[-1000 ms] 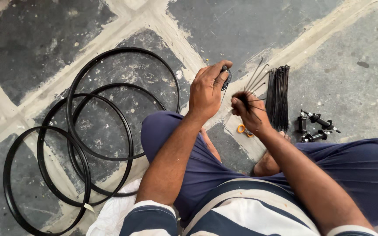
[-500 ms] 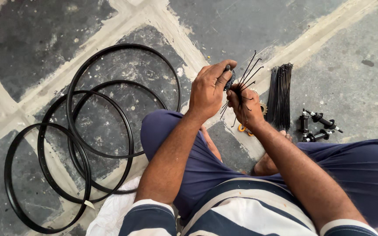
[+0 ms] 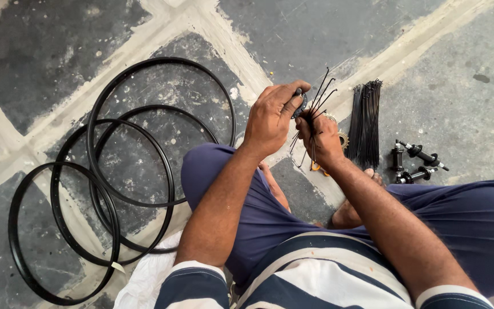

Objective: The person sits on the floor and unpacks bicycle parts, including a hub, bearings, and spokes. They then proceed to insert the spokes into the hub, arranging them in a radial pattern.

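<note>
Hands (image 3: 298, 123) grip spokes (image 3: 315, 106); rims (image 3: 144, 171) beside.

Both forearms reach forward over the knees, left hand (image 3: 271, 117) and right hand (image 3: 320, 137) closed, fingers pinched, nearly touching.

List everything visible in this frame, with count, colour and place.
Rims: four, black, overlapping on the floor to the left.
Loose spokes: a handful, black, fanned out between both hands.
Hub: one, dark, in the left hand's grip.
Spoke bundle: one, black, on the floor right of the hands.
Spare hubs: about three, black, far right.
Floor: grey slabs, pale joints.
White cloth: one, under the person.
Left hand: grips the hub.
Right hand: holds the spokes.
</note>
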